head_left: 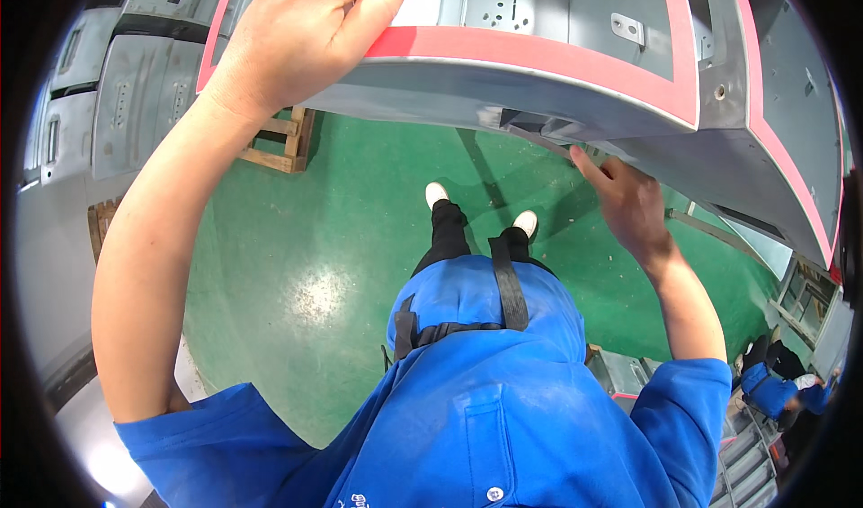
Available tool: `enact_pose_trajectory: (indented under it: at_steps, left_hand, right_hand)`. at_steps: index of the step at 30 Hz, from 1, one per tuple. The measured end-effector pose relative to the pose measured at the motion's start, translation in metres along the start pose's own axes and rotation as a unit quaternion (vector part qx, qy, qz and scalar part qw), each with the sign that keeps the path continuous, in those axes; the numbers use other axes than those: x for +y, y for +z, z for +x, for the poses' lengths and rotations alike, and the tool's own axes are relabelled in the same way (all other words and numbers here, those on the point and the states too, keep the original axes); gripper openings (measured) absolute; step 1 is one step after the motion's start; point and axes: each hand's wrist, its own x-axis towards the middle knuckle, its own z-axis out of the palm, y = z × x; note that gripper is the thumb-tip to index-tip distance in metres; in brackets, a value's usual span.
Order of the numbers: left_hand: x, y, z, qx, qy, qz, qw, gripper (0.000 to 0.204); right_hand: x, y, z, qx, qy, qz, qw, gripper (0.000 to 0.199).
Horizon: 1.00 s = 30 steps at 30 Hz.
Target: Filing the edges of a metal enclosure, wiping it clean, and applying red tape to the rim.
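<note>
Seeing small white lettering (358, 501) on the front of the blue shirt (566, 427), at the lower edge of the head view, left of the buttoned placket (486, 445). Running partly out of frame, not reading clearly as a whole word. Making out no other legible text, label, number or sign.

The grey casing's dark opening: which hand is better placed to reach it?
Probably the right hand: one outstretched digit is close beside the opening, while the left hand is farther off, over the pink edge.
</note>
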Motion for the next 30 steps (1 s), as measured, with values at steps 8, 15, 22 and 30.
enact_pose_trajectory:
  at_steps: [8, 15, 22, 30]
  left_hand:
    - [0.002, 0.000, 0.001, 0.001, -0.006, 0.006, 1.000, 0.030]
    - [0.000, -0.001, 0.002, -0.017, -0.006, 0.000, 1.000, 0.029]
    - [0.002, -0.003, 0.003, -0.021, -0.007, -0.004, 1.000, 0.030]
    - [-0.001, -0.002, 0.000, -0.022, 0.005, -0.010, 1.000, 0.032]
  right_hand:
    - [-0.001, 0.000, 0.004, 0.001, -0.012, -0.018, 1.000, 0.046]
    - [-0.003, -0.008, 0.010, -0.007, -0.021, -0.012, 1.000, 0.044]
    - [-0.005, -0.013, 0.015, -0.009, -0.043, -0.054, 0.998, 0.041]
    - [-0.005, -0.019, 0.015, -0.029, -0.027, -0.047, 0.998, 0.046]
